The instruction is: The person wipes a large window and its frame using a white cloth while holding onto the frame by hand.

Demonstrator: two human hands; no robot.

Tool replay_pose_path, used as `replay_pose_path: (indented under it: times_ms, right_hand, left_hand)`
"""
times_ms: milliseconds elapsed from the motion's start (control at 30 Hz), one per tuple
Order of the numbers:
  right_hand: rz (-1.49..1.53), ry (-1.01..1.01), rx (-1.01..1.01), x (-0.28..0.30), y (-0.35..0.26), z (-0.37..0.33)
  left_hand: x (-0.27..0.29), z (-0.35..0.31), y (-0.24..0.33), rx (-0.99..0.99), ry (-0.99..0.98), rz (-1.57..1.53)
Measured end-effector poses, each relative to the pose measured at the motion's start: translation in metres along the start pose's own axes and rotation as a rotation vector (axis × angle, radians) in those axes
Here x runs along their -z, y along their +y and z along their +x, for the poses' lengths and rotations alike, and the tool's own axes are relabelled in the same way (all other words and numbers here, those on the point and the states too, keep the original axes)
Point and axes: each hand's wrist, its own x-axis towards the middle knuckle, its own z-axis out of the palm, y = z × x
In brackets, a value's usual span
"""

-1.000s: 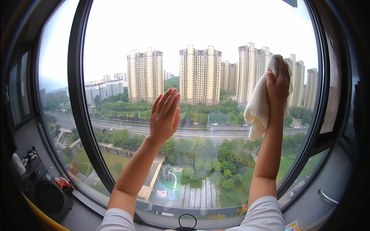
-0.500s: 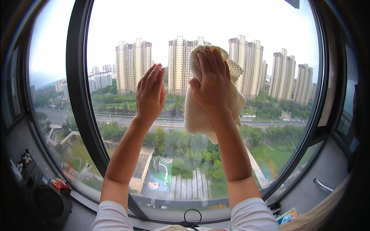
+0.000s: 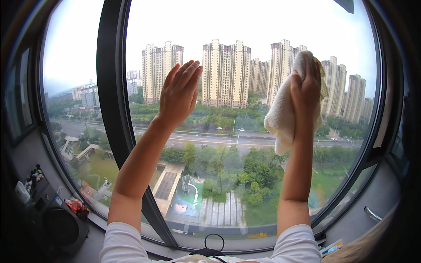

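High above a road [image 3: 258, 139], a person in white sleeves [image 3: 123, 244] is raising both arms before a large window [image 3: 219, 168], the two hands standing well apart. On the right side of the pane, the right hand [image 3: 307, 87] is gripping a white cloth [image 3: 280, 117], its fingers lying over the upper part while the lower end is hanging loose to the left of the forearm. Bare and holding nothing, the left hand [image 3: 179, 94] is facing the glass with its fingers pointing up, nearly side by side; whether it is touching the pane, one cannot tell. To its left, a dark window post [image 3: 110, 65] is rising the full height of the view. Outside, pale apartment towers [image 3: 226, 76] are standing beyond green trees [image 3: 258, 173]. Indoors, a dark washing machine [image 3: 61, 225] is sitting at lower left.
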Motion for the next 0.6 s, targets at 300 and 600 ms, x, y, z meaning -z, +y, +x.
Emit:
replay_pose_path:
  times_ms: [300, 600]
  right_hand:
    - [0.162, -0.183, 0.239, -0.035, -0.178, -0.032]
    - [0.045, 0.040, 0.004, -0.024, -0.061, 0.003]
  left_hand:
    - [0.024, -0.011, -0.040, -0.011, -0.090, 0.134]
    - [0.039, -0.022, -0.088, 0.037, -0.126, 0.305]
